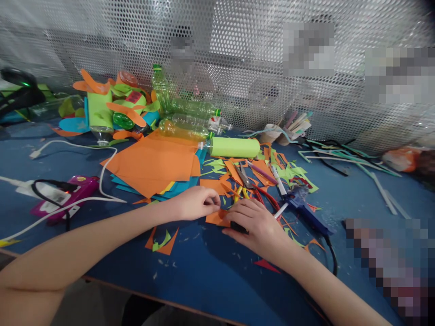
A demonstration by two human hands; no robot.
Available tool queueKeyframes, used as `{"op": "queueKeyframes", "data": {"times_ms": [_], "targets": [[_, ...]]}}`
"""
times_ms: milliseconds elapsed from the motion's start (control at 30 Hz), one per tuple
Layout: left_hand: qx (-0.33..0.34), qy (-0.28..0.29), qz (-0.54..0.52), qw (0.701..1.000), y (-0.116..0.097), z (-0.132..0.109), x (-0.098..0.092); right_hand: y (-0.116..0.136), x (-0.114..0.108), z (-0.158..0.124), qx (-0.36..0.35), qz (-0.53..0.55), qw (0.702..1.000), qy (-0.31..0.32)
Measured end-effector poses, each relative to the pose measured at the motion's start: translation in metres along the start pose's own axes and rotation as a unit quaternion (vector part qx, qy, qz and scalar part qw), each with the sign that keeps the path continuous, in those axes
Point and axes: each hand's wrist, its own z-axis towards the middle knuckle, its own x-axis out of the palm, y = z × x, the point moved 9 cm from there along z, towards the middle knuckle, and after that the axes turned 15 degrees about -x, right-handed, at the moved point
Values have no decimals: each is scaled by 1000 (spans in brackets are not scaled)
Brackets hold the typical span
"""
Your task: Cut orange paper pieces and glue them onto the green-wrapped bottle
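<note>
My left hand (200, 202) is closed, thumb and fingers curled together just left of a small orange paper piece (216, 218); whatever is between its fingertips is hidden. Over that piece's right side, my right hand (254, 224) curves its fingers around a small black object (239, 226), mostly covered by the hand. Beyond the hands lie scissors (245, 175) and another orange paper scrap (212, 184). To the right hand's right rests a blue glue gun (307, 208) with a white stick near it.
Orange sheets (152, 160) lie over blue ones at left. Behind them are a green-wrapped bottle (235, 147), clear green bottles (190, 107) and paper-decorated bottles (101, 111). A purple power strip (78, 192) with white cables sits left. Straws (343, 157) lie right, before a perforated metal screen (244, 59).
</note>
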Motion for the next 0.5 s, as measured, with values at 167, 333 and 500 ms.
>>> {"op": "queueKeyframes", "data": {"times_ms": [167, 333, 500], "targets": [[8, -3, 26, 1000, -4, -2, 0, 0, 2, 1, 1, -18, 1000, 6], [8, 1, 5, 1000, -2, 0, -1, -3, 1, 0, 15, -26, 1000, -6], [16, -14, -3, 1000, -1, 2, -3, 4, -6, 3, -11, -45, 999, -28]]}}
